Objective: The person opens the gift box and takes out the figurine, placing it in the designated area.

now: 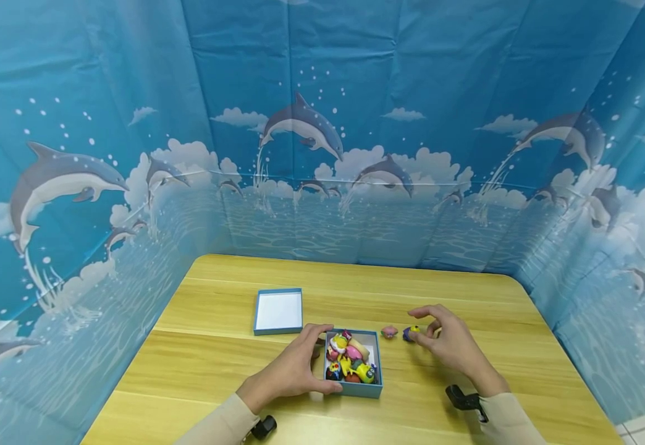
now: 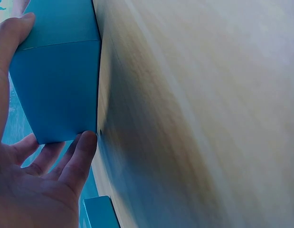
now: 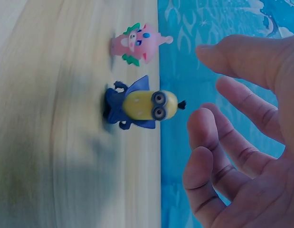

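A blue box (image 1: 362, 390) full of small toy figures (image 1: 350, 358) stands on the table in the head view. My left hand (image 1: 289, 368) holds it from the left, thumb at the front wall and fingers at the back, as the left wrist view also shows. To the right of the box stand a pink figurine (image 3: 137, 43) with green leafy parts and a yellow minion figurine (image 3: 149, 105) in blue. Close by the minion is my right hand (image 1: 456, 346), its fingers apart and bent loosely, with nothing between them.
Behind and left of the box lies a blue lid (image 1: 279, 311), its white inside facing up. The wooden table (image 1: 200, 346) is bordered at the back and sides by a dolphin-print curtain (image 1: 356, 235).
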`<state>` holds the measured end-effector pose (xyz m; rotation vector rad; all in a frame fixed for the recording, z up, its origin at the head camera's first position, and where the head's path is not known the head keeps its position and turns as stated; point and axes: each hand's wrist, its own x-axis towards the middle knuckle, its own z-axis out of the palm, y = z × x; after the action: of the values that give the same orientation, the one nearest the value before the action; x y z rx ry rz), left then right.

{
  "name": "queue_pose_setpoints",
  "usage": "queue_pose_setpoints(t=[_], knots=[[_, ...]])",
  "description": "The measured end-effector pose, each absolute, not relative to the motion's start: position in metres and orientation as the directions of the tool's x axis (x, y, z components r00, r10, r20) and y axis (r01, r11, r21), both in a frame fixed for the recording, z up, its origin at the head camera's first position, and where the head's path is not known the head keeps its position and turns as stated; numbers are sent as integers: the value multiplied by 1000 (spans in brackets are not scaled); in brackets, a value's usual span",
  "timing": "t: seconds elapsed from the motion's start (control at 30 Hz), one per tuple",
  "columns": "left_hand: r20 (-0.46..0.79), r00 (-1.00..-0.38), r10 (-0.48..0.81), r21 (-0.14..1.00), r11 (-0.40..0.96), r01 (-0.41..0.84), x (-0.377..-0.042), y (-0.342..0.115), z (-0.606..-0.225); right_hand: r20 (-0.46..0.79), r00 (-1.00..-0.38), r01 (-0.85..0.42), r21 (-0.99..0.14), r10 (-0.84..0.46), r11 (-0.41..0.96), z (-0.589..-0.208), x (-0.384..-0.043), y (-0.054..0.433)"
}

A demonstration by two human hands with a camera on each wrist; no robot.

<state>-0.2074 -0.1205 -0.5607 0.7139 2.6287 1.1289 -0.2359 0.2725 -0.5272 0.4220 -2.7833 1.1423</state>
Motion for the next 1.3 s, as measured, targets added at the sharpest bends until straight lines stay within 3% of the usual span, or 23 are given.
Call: queue_pose_setpoints(t=[0.47,1.3], knots=[[7,-865,502,722,595,352,-207,-121,-561,273,-927,-374,-602,-258,706,-514,-231,259],[11,-868,497,729,590,347,-207,-120,-561,247,-908,-418,-560,-338,715,-508,-222,239]])
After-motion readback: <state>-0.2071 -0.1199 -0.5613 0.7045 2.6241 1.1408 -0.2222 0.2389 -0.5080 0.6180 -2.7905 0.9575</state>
